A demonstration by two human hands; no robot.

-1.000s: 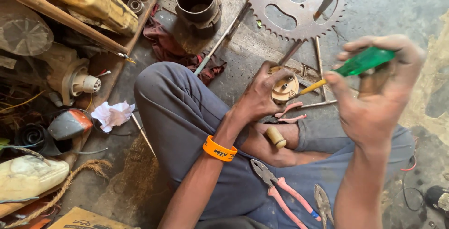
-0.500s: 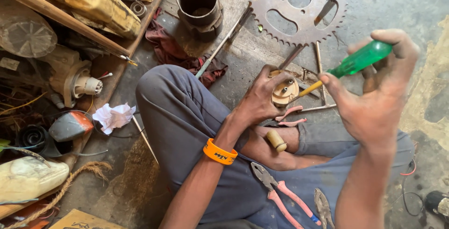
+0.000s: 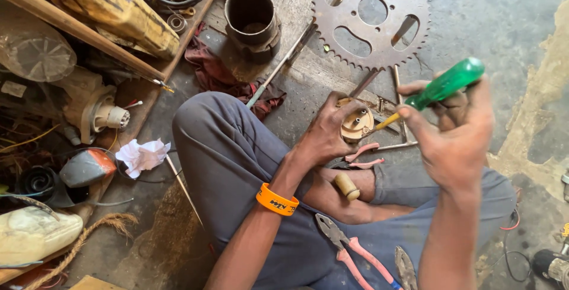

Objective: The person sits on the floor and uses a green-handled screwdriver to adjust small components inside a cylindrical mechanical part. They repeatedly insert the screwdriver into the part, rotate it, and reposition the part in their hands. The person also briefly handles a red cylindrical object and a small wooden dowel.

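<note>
My left hand (image 3: 329, 133) grips a small round tan part (image 3: 356, 124) and steadies it above the floor, just past my knee. My right hand (image 3: 453, 136) holds a screwdriver with a green handle (image 3: 448, 82); its shaft points down and left, and the tip touches the face of the round part. An orange wristband (image 3: 277, 200) sits on my left wrist. I sit cross-legged in grey trousers.
A large rusty sprocket (image 3: 371, 14) lies on the concrete beyond the hands, and a dark metal cylinder (image 3: 252, 20) stands to its left. Pink-handled pliers (image 3: 355, 251) rest on my lap. A small wooden handle (image 3: 346, 186) lies by my shin. Cluttered parts fill a shelf at left (image 3: 89, 47).
My right hand has tilted the green handle slightly higher and to the right. My left hand keeps its grip on the round part in the same place.
</note>
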